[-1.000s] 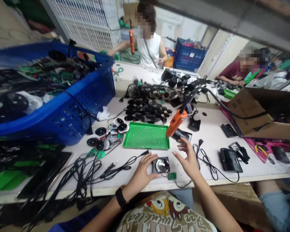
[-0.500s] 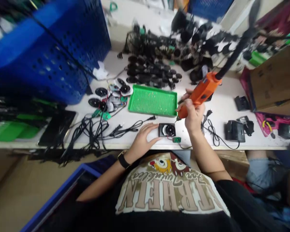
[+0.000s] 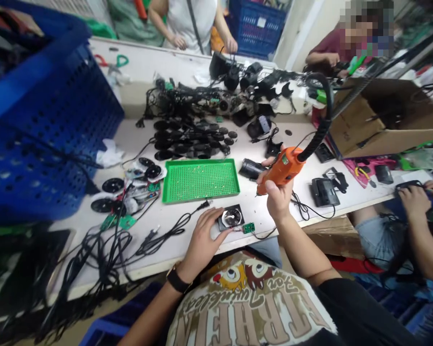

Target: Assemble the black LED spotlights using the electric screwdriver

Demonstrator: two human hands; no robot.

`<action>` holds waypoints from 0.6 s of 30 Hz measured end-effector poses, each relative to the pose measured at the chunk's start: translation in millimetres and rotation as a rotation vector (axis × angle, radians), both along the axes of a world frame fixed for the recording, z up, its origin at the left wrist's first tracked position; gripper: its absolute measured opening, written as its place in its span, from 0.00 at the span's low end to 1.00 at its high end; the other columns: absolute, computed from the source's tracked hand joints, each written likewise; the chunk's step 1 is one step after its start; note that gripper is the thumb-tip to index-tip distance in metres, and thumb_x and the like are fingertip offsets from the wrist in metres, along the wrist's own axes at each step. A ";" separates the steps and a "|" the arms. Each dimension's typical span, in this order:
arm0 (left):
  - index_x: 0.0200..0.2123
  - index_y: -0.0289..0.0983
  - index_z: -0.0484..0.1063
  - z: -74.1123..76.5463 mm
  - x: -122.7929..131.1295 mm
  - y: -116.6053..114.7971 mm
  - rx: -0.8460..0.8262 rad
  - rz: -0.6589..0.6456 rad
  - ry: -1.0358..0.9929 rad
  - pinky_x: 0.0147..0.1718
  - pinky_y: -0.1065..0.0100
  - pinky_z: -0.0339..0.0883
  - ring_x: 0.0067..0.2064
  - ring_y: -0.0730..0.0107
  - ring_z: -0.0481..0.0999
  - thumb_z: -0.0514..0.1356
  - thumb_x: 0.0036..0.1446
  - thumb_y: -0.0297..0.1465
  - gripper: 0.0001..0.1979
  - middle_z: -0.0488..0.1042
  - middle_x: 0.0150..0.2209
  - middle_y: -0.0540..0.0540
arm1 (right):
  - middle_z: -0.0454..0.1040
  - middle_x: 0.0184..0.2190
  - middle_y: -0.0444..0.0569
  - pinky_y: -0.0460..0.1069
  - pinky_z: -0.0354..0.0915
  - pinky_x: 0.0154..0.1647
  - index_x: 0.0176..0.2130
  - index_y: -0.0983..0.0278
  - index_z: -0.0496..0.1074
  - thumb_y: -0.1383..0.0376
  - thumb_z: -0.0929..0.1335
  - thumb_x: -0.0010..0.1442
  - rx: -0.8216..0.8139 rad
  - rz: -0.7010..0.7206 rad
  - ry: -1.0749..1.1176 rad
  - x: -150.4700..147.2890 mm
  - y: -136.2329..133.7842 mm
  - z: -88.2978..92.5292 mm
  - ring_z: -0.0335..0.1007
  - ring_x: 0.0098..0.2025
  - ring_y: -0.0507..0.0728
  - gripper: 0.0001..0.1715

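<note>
My left hand (image 3: 202, 244) rests on the edge of a square black speaker unit (image 3: 231, 217) with a round silver centre, its fingertips against the near side. A small green circuit board (image 3: 248, 228) lies beside the unit, joined by thin wires. My right hand (image 3: 277, 194) grips an orange electric screwdriver (image 3: 280, 168), its bit pointing down and left above the table. A black hose-like cord rises from the tool. Close to that hand lies a black cylindrical part (image 3: 251, 169). A green perforated tray (image 3: 200, 180) sits left of it.
A blue perforated basket (image 3: 57, 134) fills the left side. Black cables (image 3: 101, 254) and rows of black parts (image 3: 191, 139) cover the white table (image 3: 260, 211). A cardboard box (image 3: 368, 120) stands right. Co-workers sit nearby, one person's hands (image 3: 414, 202) working at lower right.
My right hand has closed on the orange screwdriver and lifted it. My left hand has moved onto the black unit. The view has swung, shifting the whole table.
</note>
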State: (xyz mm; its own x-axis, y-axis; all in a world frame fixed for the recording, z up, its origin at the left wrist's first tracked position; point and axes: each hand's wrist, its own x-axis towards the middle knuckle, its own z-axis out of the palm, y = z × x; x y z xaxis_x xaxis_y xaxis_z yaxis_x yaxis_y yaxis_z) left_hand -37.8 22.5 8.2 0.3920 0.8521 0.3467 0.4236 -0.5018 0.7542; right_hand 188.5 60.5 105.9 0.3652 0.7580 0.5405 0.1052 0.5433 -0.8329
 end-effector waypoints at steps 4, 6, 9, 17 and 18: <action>0.62 0.42 0.71 -3.5 -7.9 0.4 -0.004 0.022 0.026 0.61 0.47 0.74 0.61 0.51 0.77 0.66 0.65 0.37 0.23 0.78 0.59 0.39 | 0.71 0.43 0.47 0.52 0.69 0.28 0.59 0.51 0.67 0.39 0.67 0.59 0.001 0.002 0.067 7.3 6.9 0.0 0.69 0.28 0.53 0.35; 0.61 0.41 0.71 -4.1 -10.2 -1.5 -0.012 0.027 0.034 0.61 0.47 0.74 0.61 0.51 0.78 0.66 0.66 0.37 0.23 0.78 0.59 0.39 | 0.70 0.41 0.47 0.52 0.68 0.28 0.58 0.52 0.68 0.38 0.65 0.61 -0.041 -0.018 0.089 6.2 5.7 -1.8 0.67 0.27 0.52 0.34; 0.61 0.41 0.72 -5.6 -11.9 -4.2 -0.037 0.035 0.033 0.61 0.47 0.74 0.61 0.51 0.78 0.65 0.66 0.38 0.22 0.78 0.58 0.39 | 0.69 0.40 0.46 0.51 0.65 0.25 0.54 0.53 0.70 0.37 0.64 0.60 -0.060 -0.049 0.121 2.1 1.9 -5.9 0.64 0.25 0.51 0.32; 0.61 0.41 0.71 -6.5 -13.3 -5.2 -0.063 0.036 0.038 0.61 0.46 0.74 0.61 0.51 0.78 0.64 0.67 0.39 0.22 0.78 0.59 0.38 | 0.69 0.38 0.44 0.48 0.63 0.22 0.50 0.53 0.72 0.39 0.67 0.58 -0.032 0.002 0.197 -3.2 -1.9 -9.8 0.64 0.25 0.49 0.30; 0.61 0.41 0.71 -6.7 -13.3 -4.6 -0.062 0.038 0.035 0.61 0.45 0.74 0.61 0.50 0.78 0.64 0.67 0.39 0.22 0.78 0.59 0.38 | 0.69 0.38 0.44 0.48 0.62 0.22 0.51 0.53 0.72 0.38 0.67 0.57 -0.022 0.006 0.193 -3.0 -1.4 -10.2 0.63 0.24 0.49 0.31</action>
State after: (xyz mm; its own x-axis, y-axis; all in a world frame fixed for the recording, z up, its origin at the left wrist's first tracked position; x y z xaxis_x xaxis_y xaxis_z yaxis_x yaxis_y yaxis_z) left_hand -51.1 17.8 1.4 0.3699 0.8860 0.2797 0.4680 -0.4378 0.7677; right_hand 185.5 59.1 95.7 0.4559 0.7715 0.4438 -0.0605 0.5244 -0.8493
